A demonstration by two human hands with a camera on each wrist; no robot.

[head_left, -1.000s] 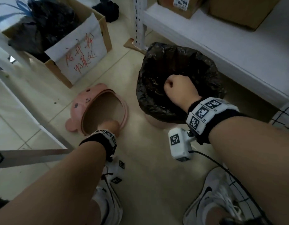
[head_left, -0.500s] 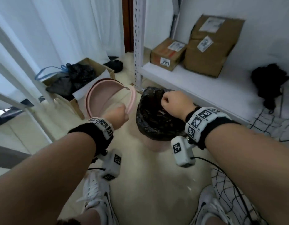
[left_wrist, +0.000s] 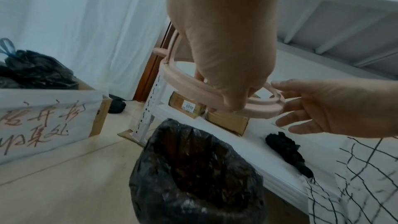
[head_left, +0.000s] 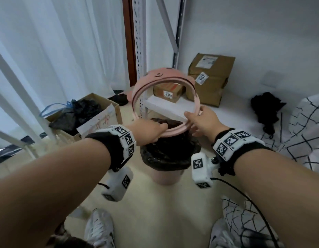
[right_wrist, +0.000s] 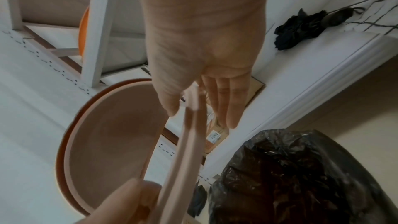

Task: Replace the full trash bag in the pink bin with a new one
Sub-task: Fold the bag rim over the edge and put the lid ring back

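A pink ring lid [head_left: 164, 77] with a bear face hangs tilted in the air above the pink bin [head_left: 165, 178]. A black trash bag [head_left: 165, 154] lines the bin, folded over its rim, and the bag's open mouth [left_wrist: 193, 168] shows dark inside. My left hand [head_left: 148, 131] grips the near edge of the ring [left_wrist: 185, 89] from above. My right hand [head_left: 203, 120] meets the ring's right side with straight fingers, thumb over the rim and fingers under it. In the right wrist view the rim [right_wrist: 189, 142] runs between thumb and fingers.
A cardboard box [head_left: 94, 119] full of black bags stands on the floor at the left. Behind the bin a low white shelf [head_left: 173, 106] carries cardboard parcels [head_left: 208, 77] and a black bundle [head_left: 268, 110]. A white shelf post [head_left: 142, 51] rises behind the ring.
My left hand lifted the ring lid off the floor and brought it over the bin. My right hand left the bag, uncurled from a fist and reached to the ring's right side.
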